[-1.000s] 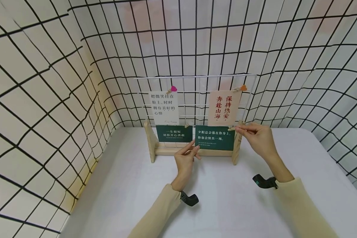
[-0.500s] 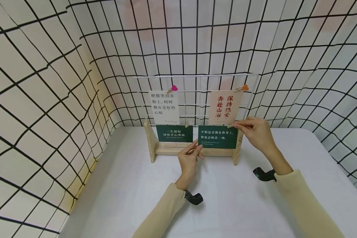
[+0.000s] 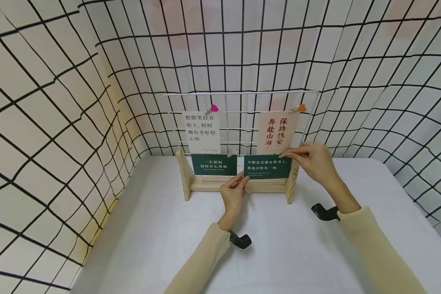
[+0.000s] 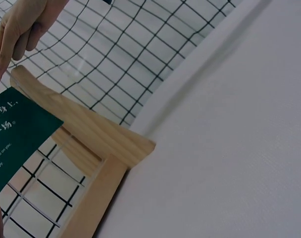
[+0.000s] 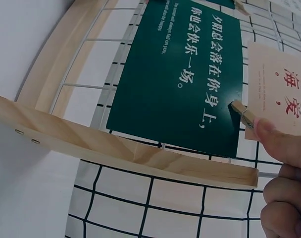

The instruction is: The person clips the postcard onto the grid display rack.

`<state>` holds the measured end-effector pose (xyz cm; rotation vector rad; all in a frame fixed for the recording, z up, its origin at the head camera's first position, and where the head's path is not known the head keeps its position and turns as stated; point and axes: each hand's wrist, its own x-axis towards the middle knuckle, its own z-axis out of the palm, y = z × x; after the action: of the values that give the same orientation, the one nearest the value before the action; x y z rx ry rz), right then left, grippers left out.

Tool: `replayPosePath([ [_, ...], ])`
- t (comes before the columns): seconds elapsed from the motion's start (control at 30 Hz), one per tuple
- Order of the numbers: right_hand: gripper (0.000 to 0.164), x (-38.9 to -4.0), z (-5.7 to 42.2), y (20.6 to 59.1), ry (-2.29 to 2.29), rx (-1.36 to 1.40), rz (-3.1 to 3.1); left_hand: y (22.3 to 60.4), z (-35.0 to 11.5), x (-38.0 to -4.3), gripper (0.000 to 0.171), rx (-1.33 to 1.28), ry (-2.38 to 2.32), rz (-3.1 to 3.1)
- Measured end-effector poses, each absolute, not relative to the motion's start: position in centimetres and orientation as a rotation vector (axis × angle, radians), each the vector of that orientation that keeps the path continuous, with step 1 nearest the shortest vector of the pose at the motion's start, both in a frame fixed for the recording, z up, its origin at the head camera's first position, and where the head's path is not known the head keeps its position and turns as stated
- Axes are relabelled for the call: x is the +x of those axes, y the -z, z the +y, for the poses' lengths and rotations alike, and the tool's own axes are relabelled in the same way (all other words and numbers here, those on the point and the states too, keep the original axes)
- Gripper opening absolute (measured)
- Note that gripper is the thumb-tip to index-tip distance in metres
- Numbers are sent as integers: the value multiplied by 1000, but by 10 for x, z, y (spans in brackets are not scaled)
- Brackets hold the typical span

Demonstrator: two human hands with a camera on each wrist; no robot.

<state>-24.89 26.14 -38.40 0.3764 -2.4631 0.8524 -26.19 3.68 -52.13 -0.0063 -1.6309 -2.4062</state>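
Note:
My left hand (image 3: 233,198) pinches the lower left corner of a green card (image 3: 267,167) with white lettering, held against the wire grid of a wooden-footed rack (image 3: 206,186). My right hand (image 3: 314,163) pinches a small wooden clothespin (image 5: 243,113) between thumb and finger. In the right wrist view the clothespin's tip lies over the card's upper edge, near the right corner. Only a bit of the left hand shows at the edge of the left wrist view.
A second green card (image 3: 214,164) hangs left under another clothespin (image 3: 230,154). Above hang a white card (image 3: 203,139) with a pink heart clip (image 3: 214,108) and a pink card (image 3: 278,132) with an orange heart clip (image 3: 301,108). A black-lined grid backdrop (image 3: 224,53) stands behind.
The green card has risen slightly and shifted a little right, now sitting flatter below the pink card. Both hands moved up with it, the right hand carrying the clothespin slightly left.

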Motion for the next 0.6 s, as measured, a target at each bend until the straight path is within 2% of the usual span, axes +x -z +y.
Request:
replayPosePath([
  [0.6,14,-247,258,389,-891,362,-2363,507,37,-259,20,72,2356,-1691],
])
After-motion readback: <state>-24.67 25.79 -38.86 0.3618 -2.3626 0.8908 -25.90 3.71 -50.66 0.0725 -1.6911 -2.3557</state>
